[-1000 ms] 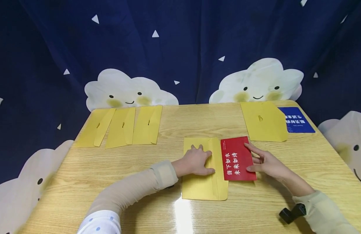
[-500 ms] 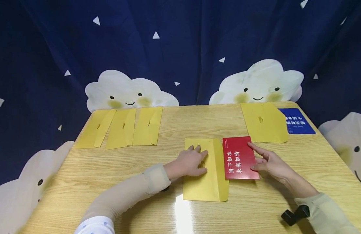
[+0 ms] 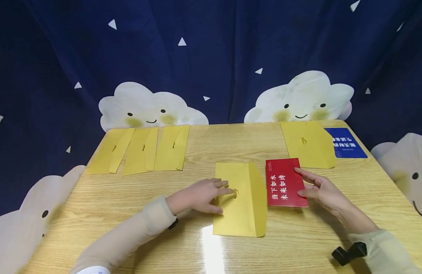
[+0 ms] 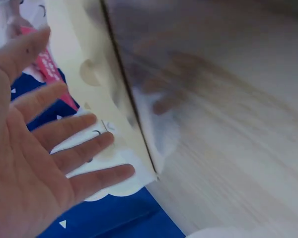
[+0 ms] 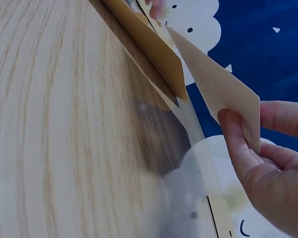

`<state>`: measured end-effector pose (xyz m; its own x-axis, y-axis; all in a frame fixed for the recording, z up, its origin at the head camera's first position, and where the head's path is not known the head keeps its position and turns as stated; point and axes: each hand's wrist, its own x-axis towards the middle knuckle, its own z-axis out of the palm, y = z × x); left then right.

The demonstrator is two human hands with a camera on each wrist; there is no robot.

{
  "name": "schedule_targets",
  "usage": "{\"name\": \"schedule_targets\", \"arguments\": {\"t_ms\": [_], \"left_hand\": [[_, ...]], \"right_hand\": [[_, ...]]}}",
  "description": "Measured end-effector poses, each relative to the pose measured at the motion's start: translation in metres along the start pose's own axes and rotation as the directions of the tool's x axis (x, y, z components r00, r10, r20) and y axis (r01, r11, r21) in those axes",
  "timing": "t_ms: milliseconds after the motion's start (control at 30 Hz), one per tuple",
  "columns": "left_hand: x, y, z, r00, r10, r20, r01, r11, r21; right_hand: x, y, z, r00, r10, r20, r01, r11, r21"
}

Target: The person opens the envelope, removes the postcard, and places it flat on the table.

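On the pale wood-grain tabletop (image 3: 77, 220), roughly mid, a yellow paper env. (image 3: 238, 224) lies body-down, rectangular, smooth, w/ a small curved slit; its R-side flap, tapered at the corners, is unfolded & lifts a bit off the wood. The L hand (image 3: 202, 196) is over the env.'s L edge, fingers straight & spread wide, holding nothing, index tip by the slit; can't tell if it's touching the paper. The R hand (image 3: 322, 192) pinches the R edge of a stiff red card (image 3: 286, 179) b/w thumb & fingers; card is rectangular, w/ white Chinese chars running sideways, tilted & clear of the table, just R of the flap. Its reverse, per the R wrist view, is plain pale tan.

Far L, 3 closed yellow envs. (image 3: 139, 152) sit in a row, slanted flaps tucked at the slits. Far R, another yellow env. (image 3: 306, 152), flap out to the R w/ angled corners, partly covers a flat blue card (image 3: 349, 144) w/ white print. Table finish is glossy, w/ a bright glare streak near the front. Behind hangs a navy cloth curtain (image 3: 211, 23), softly creased, printed w/ white triangles & rounded smiling clouds.
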<state>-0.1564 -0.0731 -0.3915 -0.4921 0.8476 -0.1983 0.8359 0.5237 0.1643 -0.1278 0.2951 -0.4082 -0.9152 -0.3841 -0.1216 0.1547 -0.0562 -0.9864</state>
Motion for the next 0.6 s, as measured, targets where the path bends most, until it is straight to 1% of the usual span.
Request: {"name": "schedule_targets", "arguments": {"t_ms": [100,167,300,367,467,600], "left_hand": [[-0.007,-0.001,0.002,0.999,0.023,0.037,-0.024,1.0,0.012],[-0.009,-0.001,0.004,0.998,0.028,0.064,-0.03,0.999,0.031],[-0.01,0.001,0.009,0.994,0.022,0.105,-0.029,0.997,0.072],[-0.01,0.002,0.011,0.993,0.013,0.113,-0.022,0.996,0.085],[-0.009,0.004,0.013,0.993,0.007,0.121,-0.016,0.997,0.079],[-0.006,0.01,0.013,0.993,0.027,0.116,-0.035,0.997,0.071]], "right_hand": [[-0.003,-0.001,-0.003,1.0,-0.006,-0.003,0.007,1.0,0.017],[-0.006,-0.001,-0.005,1.0,-0.003,-0.007,0.003,1.0,0.017],[-0.009,-0.002,-0.01,1.0,0.011,-0.023,-0.012,1.0,-0.025],[-0.01,-0.002,-0.012,0.999,0.022,-0.025,-0.023,0.999,-0.034],[-0.012,-0.001,-0.016,0.999,0.044,-0.031,-0.045,0.999,-0.028],[-0.016,0.0,-0.023,0.997,0.072,-0.037,-0.073,0.997,-0.006]]}}
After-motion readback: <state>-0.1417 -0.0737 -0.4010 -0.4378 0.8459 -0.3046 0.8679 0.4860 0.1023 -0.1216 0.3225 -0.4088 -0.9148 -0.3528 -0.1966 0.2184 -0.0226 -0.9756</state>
